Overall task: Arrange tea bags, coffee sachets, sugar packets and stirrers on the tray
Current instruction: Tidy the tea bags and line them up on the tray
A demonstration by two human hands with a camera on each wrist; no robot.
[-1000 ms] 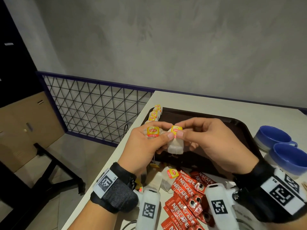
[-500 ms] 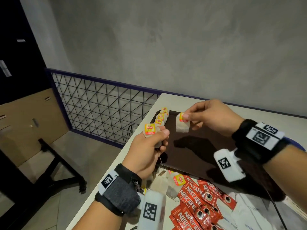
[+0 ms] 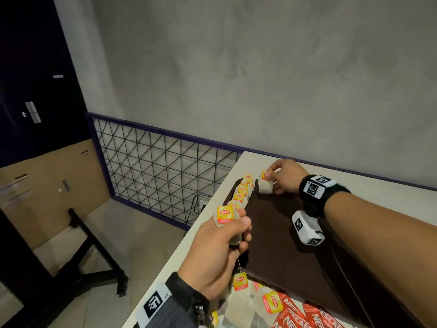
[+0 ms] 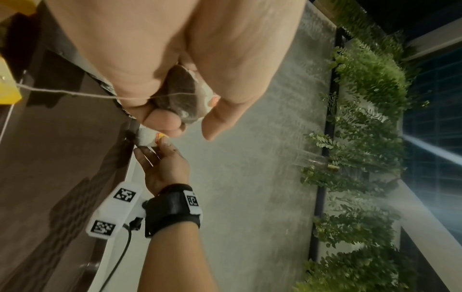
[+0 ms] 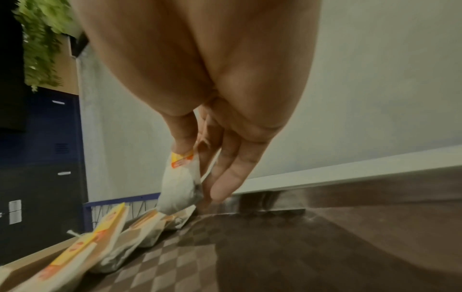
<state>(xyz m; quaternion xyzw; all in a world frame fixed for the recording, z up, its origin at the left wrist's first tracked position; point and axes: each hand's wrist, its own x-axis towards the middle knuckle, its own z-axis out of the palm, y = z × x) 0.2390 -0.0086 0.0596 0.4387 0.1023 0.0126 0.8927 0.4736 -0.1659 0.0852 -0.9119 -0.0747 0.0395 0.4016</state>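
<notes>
A dark brown tray (image 3: 281, 235) lies on the white table. Along its left edge stands a row of several tea bags (image 3: 242, 191) with yellow tags. My right hand (image 3: 277, 178) pinches one tea bag (image 3: 265, 187) by its yellow tag at the tray's far left corner, just right of the row; the bag (image 5: 181, 187) hangs low over the tray there. My left hand (image 3: 227, 235) grips another tea bag (image 3: 224, 215) above the tray's near left edge, its string trailing down. Loose tea bags (image 3: 241, 299) and red coffee sachets (image 3: 305, 316) lie in front of the tray.
The table's left edge (image 3: 179, 247) drops to the floor beside a wire-mesh railing (image 3: 160, 171). A grey wall runs behind the table. A black table base (image 3: 94, 263) stands on the floor at left.
My right hand has carried its tea bag away from the left hand to the tray's far left corner and lowered it. The left hand keeps its tea bag near the tray's front left.
</notes>
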